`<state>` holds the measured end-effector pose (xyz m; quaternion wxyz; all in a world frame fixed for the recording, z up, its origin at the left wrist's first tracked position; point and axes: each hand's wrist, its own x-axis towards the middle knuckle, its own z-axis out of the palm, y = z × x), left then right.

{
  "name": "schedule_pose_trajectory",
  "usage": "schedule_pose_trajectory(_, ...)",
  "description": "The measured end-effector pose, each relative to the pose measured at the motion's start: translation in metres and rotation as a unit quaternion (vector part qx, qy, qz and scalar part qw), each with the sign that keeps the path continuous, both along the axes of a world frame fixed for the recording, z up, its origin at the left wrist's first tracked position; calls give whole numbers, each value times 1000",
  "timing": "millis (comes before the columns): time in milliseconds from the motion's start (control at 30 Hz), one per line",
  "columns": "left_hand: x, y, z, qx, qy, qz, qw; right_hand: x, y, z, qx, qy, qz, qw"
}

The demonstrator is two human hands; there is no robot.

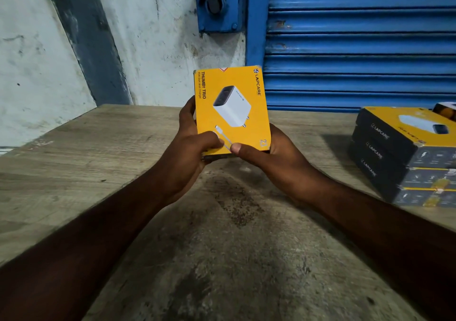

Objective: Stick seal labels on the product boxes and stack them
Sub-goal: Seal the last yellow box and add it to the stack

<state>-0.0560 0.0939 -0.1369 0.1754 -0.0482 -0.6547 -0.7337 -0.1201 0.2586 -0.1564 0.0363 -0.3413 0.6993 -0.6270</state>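
Note:
A yellow charger box [232, 98] with a white wall charger printed on its front is held up above the wooden table [86, 152], its face towards me. My left hand [191, 143] grips its lower left edge, thumb on the front. My right hand [269, 152] grips the lower right corner, its thumb also pressed on the front. At the right edge of the table stands a stack of three same-type boxes [404, 157], black sides out, with small yellow seals on their near ends. No loose label is visible.
Another box [446, 109] peeks from behind the stack at the far right. A blue roller shutter [357, 49] and a stained white wall [61, 61] rise just behind the table. A dark stain [234, 197] marks the tabletop below my hands.

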Motion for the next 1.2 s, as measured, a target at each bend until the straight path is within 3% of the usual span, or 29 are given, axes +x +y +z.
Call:
schedule_pose_trajectory(133,1,3,2,37,-2,-2,999,-4,0,0,18,-2,-11,1000)
schedule_pose_trajectory(300,2,3,3,56,-15,4,998,-10,2,-5,-32,-112,39,992)
schedule_pose_trajectory(433,1,3,3,48,-21,0,999,-2,1,-1,-6,-40,22,999)
schedule_pose_trajectory(700,0,-5,7,92,-104,11,990,2,1,3,10,-49,22,999)
schedule_pose_trajectory(967,2,-3,4,112,-174,-11,978,5,2,1,59,97,-52,992)
schedule_pose_trajectory(1200,4,-3,8,142,-187,1,972,5,7,8,96,163,-35,981)
